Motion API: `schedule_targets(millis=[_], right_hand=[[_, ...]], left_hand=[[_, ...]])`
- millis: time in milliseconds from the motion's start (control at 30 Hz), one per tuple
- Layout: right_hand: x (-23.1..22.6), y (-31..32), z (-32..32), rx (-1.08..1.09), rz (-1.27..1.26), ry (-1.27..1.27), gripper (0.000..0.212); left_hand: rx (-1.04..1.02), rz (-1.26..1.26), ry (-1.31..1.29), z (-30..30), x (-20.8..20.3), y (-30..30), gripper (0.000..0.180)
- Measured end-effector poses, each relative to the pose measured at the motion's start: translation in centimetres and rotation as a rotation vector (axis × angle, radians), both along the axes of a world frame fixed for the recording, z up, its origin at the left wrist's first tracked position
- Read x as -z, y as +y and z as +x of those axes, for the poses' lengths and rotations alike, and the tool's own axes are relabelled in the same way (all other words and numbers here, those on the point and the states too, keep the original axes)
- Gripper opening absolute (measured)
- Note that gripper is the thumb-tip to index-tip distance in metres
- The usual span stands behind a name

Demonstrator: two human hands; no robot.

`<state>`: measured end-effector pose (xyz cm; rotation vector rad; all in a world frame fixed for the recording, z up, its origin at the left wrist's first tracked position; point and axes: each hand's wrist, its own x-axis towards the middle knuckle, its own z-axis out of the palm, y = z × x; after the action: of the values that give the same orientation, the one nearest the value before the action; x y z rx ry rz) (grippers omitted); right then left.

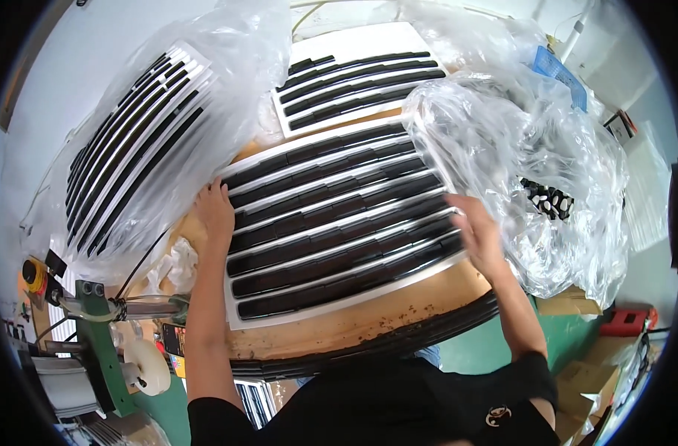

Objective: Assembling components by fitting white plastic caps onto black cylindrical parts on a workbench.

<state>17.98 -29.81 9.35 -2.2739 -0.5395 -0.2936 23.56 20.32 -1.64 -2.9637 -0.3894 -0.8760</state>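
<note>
The left hand (pixel 216 212) lay at the left edge of the white sheet (pixel 233 316), fingers close together and fingertips at its upper-left part; whether the thumb gripped from below could not be determined. The right hand (pixel 482 234), slightly blurred, was positioned at the opposite edge, thumb and forefinger apart; whether it touched or pinched the sheet could not be determined. The sheet lay between both hands and carried rows of glossy black strips (pixel 302 293), running across and rising toward the right.

A pale emblem (pixel 497 416) marked the person's black shirt (pixel 398 401).

In front of the sheet's near edge, a brown band of the worktable (pixel 398 293) showed, bordered by dark edging (pixel 376 338). Beyond the far edge, a second white sheet (pixel 369 41) with similar strips lay close behind. Room to the left was limited by a plastic-wrapped strip panel (pixel 131 149) and crumpled tissue (pixel 177 264); room to the right, by bunched clear film (pixel 473 119).

Farther out stood a blue basket (pixel 558 74) at upper right, and a green machine frame (pixel 105 349) with a white roller (pixel 147 366) at lower left.
</note>
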Motion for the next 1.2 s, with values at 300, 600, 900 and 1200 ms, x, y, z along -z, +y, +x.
schedule_targets(millis=[300, 600, 900, 1200], right_hand=[[7.5, -4.0, 15.3, 0.138, -0.191, -0.030, 0.033], [5.4, -2.8, 18.5, 0.250, -0.470, -0.183, 0.020], [6.6, 1.6, 22.5, 0.305, -0.261, 0.061, 0.048], [8.9, 0.9, 23.3, 0.301, -0.190, 0.106, 0.046]], left_hand=[[0.208, -0.440, -0.021, -5.9, -2.0, 1.2, 0.026], [-0.087, -0.788, 0.218, -20.0, -3.0, -1.3, 0.033], [-0.089, -0.740, 0.321, -21.4, -4.7, -4.3, 0.059], [-0.077, -0.451, 0.386, -22.4, -5.5, -5.6, 0.046]])
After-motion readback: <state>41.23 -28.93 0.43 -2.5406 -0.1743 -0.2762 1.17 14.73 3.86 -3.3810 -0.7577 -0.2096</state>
